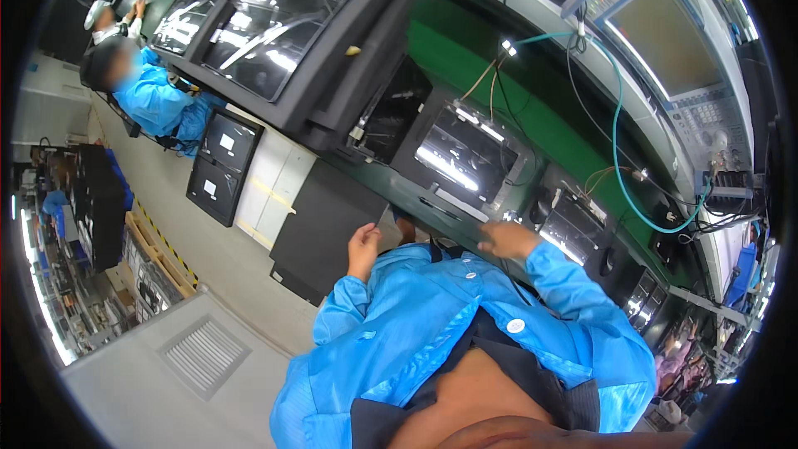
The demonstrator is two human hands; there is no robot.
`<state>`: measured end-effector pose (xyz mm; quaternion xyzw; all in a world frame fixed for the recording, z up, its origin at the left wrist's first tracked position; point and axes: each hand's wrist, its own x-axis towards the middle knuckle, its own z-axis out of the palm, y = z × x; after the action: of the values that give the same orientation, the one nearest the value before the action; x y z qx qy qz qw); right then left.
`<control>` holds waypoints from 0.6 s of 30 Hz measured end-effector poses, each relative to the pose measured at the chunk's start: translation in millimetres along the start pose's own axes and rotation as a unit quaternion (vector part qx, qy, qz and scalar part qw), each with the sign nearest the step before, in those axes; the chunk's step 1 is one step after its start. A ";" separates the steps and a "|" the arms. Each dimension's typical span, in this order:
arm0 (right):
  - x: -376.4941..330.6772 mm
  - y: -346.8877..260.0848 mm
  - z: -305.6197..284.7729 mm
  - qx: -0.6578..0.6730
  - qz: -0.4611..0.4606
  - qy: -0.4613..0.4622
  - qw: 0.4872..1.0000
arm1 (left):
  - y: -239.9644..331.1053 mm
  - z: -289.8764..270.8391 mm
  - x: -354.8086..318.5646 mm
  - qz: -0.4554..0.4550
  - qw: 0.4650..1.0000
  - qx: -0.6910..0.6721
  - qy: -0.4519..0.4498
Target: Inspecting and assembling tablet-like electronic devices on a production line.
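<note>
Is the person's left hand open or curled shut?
Curled loosely: the left hand has its fingers bent inward, holding nothing visible, beside the green workbench.

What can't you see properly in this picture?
- Right hand, head view: fingertips blurred, so contact with the bench edge is unclear.
- Left hand: curled, palm hidden.
- Co-worker: too small and distant; face blurred.
- Screen unit: bent by the fisheye rim.

A worker in a blue coat stands at a green desk (pixel 465 58), the left hand (pixel 362 248) loosely curled, empty, by a flat dark panel (pixel 320 229), the right hand (pixel 509 239) resting at the desk edge just beside a black framed screen unit (pixel 461 156). A second person in blue (pixel 154 100) works farther along the line.
</note>
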<state>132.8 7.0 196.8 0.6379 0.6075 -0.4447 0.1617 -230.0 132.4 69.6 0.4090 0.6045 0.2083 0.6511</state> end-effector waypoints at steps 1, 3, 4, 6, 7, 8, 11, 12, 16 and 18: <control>-8.7 4.9 24.5 0.090 -0.012 0.028 0.995 | -13.0 14.4 -8.0 0.023 1.000 0.015 -0.008; -22.6 13.0 51.5 0.183 -0.020 0.055 0.981 | -6.4 33.9 2.7 0.108 0.994 0.002 0.020; -25.7 10.8 57.7 0.200 -0.037 0.092 0.975 | 8.9 46.3 10.7 0.142 0.989 0.018 0.047; -24.3 10.4 67.9 0.235 -0.084 0.183 0.951 | 29.6 69.3 37.7 0.200 0.975 0.019 0.092; -21.0 15.8 75.6 0.236 -0.080 0.187 0.950 | 43.6 80.9 50.0 0.232 0.965 0.054 0.111; -16.8 22.9 84.9 0.289 -0.074 0.212 0.931 | 52.8 97.5 62.4 0.258 0.960 0.012 0.113; -3.6 44.5 115.3 0.326 -0.051 0.286 0.900 | 61.8 142.7 60.1 0.349 0.928 0.082 0.104; 5.2 54.7 132.8 0.260 -0.088 0.337 0.901 | 55.6 156.3 65.4 0.409 0.887 0.190 0.103; 33.3 76.6 191.0 0.199 -0.160 0.447 0.857 | -6.9 200.2 75.5 0.550 0.772 0.298 0.108; 46.6 80.4 209.7 0.165 -0.169 0.495 0.836 | -14.7 210.2 76.2 0.573 0.716 0.389 0.092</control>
<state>122.7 -137.1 18.6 0.6773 0.6226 -0.1833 -0.3466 -18.1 123.2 -2.7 0.8732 0.3391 0.3242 0.1321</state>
